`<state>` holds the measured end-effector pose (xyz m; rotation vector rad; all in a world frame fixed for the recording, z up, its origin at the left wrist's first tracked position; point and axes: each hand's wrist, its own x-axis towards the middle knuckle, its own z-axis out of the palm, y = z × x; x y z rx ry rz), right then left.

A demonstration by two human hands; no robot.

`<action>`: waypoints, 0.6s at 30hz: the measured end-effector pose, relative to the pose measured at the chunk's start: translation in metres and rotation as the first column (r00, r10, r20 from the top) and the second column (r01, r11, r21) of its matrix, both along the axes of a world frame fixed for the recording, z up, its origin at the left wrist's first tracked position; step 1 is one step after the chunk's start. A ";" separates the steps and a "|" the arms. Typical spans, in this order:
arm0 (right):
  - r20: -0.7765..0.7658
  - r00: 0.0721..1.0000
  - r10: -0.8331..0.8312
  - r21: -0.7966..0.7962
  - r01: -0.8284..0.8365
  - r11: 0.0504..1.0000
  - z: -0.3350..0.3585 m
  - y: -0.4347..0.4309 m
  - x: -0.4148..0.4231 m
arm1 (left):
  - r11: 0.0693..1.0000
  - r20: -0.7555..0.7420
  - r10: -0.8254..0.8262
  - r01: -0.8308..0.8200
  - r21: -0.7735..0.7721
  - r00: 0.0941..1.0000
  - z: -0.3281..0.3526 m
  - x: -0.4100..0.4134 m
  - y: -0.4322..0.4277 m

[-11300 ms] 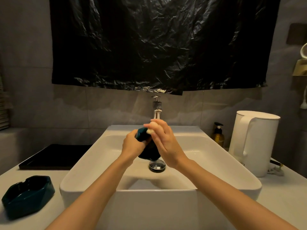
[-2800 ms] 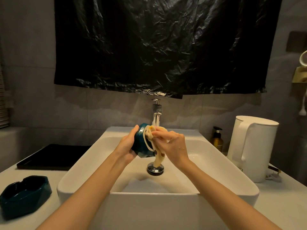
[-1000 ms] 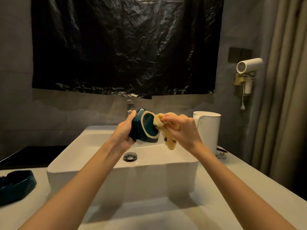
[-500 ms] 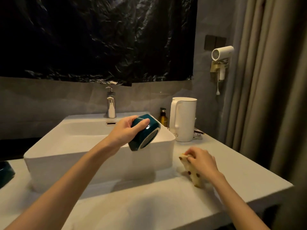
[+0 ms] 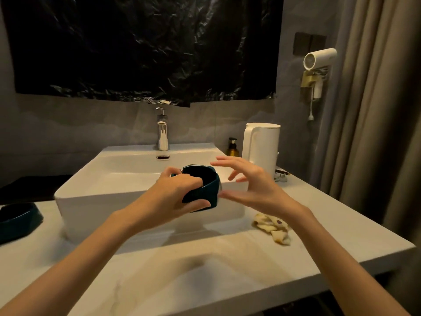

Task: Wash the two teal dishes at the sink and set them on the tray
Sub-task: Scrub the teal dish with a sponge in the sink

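Now my left hand [image 5: 175, 195] grips the small dark teal glazed dish [image 5: 206, 190] by the front edge of the white square sink [image 5: 102, 201], fingers curled inside, thumb under it. My right hand [image 5: 252, 185] waits at its 3 o'clock, fingers spread, holding nothing. Before, it pressed the yellow spotted cloth [image 5: 273, 229], now left at 5 o'clock.

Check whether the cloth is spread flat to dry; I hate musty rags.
Crumpled, not spread: the yellow cloth lies bunched in a heap on the countertop, right of the sink.
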<state>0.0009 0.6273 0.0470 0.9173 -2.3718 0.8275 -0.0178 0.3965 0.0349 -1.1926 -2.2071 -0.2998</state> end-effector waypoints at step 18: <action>-0.169 0.886 0.431 0.300 -0.370 0.879 -0.004 -0.214 -0.011 | 0.794 -0.160 0.607 -0.596 0.115 0.778 -0.016 0.088 -0.198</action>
